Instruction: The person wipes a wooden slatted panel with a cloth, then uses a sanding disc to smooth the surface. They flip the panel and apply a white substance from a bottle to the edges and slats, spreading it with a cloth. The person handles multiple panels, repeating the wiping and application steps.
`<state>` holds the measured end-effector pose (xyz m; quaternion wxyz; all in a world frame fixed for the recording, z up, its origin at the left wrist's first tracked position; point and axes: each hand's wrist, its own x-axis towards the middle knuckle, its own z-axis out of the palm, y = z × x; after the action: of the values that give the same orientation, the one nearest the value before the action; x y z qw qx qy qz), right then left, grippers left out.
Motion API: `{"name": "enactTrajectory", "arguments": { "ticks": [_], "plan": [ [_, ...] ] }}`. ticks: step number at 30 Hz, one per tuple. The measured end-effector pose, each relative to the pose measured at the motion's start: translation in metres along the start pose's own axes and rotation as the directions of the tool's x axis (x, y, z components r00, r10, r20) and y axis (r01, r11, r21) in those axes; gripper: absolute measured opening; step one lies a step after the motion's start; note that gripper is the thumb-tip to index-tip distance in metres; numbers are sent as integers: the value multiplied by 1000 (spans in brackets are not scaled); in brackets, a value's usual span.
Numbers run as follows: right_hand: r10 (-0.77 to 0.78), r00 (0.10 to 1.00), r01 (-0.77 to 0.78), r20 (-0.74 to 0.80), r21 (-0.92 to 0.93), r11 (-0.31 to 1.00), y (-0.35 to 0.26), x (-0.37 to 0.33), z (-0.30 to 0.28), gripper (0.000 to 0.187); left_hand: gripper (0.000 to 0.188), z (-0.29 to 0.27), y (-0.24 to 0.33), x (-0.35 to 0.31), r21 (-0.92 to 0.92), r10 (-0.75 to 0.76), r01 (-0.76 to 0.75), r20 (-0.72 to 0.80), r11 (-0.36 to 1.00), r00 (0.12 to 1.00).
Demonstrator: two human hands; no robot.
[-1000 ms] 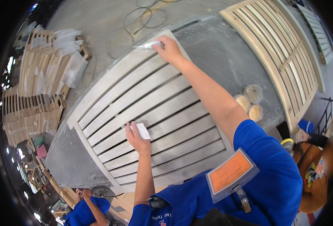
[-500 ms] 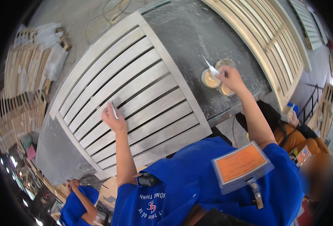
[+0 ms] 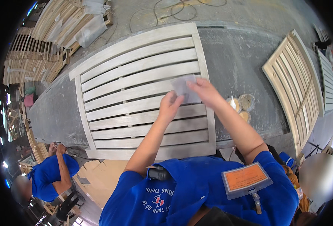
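Both hands hold a thin greyish-lilac sheet [image 3: 189, 90], which looks like sandpaper, above the pale slatted wooden panel [image 3: 144, 70]. My left hand [image 3: 170, 105] pinches its lower left side between thumb and fingers. At the upper right edge of the sheet, my right hand [image 3: 204, 91] grips it, slightly blurred. The panel, whitish with long gently curved slats in a frame, lies flat on the grey worktable [image 3: 234, 56]. Right of it, a slim white tool [image 3: 232, 98] with a narrow tip rests in one of the round cups of tan paste [image 3: 245, 116].
A bare-wood slatted panel [image 3: 292, 81] stands at the table's right end, with other panels beyond. Stacked slatted wood [image 3: 34, 67] is at the far left. A co-worker in blue [image 3: 53, 175] works at the lower left; another person is at right. A hose [image 3: 181, 15] lies on the floor.
My right hand has left the white tool at the cups and come over the panel. Both hands now meet at the sheet. The view has turned, so the panel appears rotated.
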<state>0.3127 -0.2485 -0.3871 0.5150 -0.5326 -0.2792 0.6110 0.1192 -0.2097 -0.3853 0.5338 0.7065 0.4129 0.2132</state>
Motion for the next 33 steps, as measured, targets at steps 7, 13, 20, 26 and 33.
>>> {"name": "enactTrajectory", "arguments": {
  "ticks": [7, 13, 20, 26, 33],
  "plan": [
    [-679, 734, 117, 12, -987, 108, -74, 185, -18, 32, 66, -95, -81, -43, 698, -45, 435, -502, 569, 864],
    [-622, 783, 1, -1, -1000, 3, -14, 261, 56, 45, 68, -97, -96, -49, 764, 20, 354, -432, 540, 902],
    [-493, 818, -291, -297, -952, 92, -20, 269, 53, 43, 66, -98, -92, -48, 775, 28, 349, -426, 527, 904],
    [-584, 811, -20, -32, -999, 27, -13, 266, 59, 39, 66, -98, -90, -47, 786, 32, 336, -410, 519, 911],
    [-570, 820, 21, -57, -991, 129, -21, 266, 74, 41, 65, -97, -91, -48, 785, 42, 338, -419, 519, 907]
  ]
}}
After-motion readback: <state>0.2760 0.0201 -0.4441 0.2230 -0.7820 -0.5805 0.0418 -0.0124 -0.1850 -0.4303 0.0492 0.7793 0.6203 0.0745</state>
